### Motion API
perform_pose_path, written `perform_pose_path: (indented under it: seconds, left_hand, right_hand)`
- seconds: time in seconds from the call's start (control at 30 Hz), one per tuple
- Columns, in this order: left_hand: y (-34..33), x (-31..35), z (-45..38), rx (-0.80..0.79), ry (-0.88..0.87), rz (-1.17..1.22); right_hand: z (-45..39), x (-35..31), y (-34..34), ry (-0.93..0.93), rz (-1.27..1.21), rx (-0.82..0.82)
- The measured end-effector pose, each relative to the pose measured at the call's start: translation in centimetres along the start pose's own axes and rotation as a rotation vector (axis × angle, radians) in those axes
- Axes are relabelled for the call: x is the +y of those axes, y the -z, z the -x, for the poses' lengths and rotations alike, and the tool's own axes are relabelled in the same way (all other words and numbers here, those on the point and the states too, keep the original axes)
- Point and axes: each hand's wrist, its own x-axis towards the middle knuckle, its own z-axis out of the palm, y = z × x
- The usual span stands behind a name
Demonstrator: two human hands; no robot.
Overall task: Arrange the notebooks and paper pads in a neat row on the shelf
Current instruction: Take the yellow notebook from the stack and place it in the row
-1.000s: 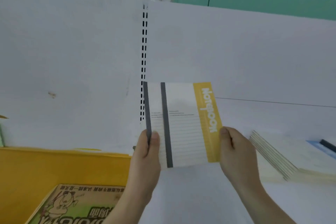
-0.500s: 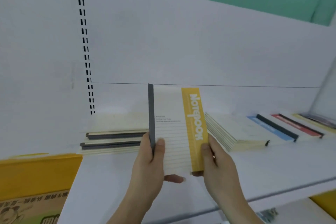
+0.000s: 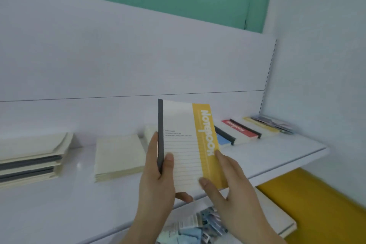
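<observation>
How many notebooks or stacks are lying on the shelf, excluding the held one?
6 visible: grey-spined stack far left, cream stack, blue one partly behind the held notebook, red, yellow, patterned one far right. A cream edge behind the held one may be another.

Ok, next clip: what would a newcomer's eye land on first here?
The yellow-banded notebook, held upright at centre between the left hand and right hand, above the white shelf. Behind it, cream pads lie flat on the shelf at centre-left, and a red notebook sits in the row to the right.
</observation>
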Motion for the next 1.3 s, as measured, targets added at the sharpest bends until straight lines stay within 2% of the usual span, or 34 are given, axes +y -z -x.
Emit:
perform_pose_path:
  seconds: [0.27, 0.43, 0.5, 0.63, 0.77, 0.87, 1.03, 1.3]
  left_hand:
    - [-15.3, -2.2, 0.4, -0.084, 0.026, -0.04]
    - [-22.9, -5.0, -2.2, -0.316, 0.027, -0.106]
    - [-25.7, -6.4, -4.0, -0.38, -0.028, -0.252]
    - [-30.8, -9.3, -8.3, -0.355, -0.251, -0.665]
    - [-34.8, -10.7, -12.6, -0.464, -0.253, -0.823]
    - [-36.7, -11.7, -15.2, -0.554, -0.318, -1.01]
    - [-39.8, -13.4, -18.5, -0.519, -0.266, -1.321]
    - [-44.0, -17.3, -22.6, -0.391, -0.179, -1.636]
  right_hand:
    - [0.4, 11.0, 10.3, -0.04, 0.256, -0.037]
    - [-1.3, 18.0, 14.8, -0.075, 0.38, 0.064]
    - [-2.6, 20.8, 16.3, -0.106, 0.419, 0.077]
    - [-6.3, 26.4, 17.9, -0.099, 0.505, 0.084]
    - [-11.7, 30.9, 19.2, -0.078, 0.506, 0.022]
    - [-15.3, 34.1, 19.7, -0.011, 0.511, -0.011]
    - [-20.8, 39.4, 19.2, 0.134, 0.566, -0.108]
    - [-29.4, 47.1, 17.4, 0.284, 0.46, -0.269]
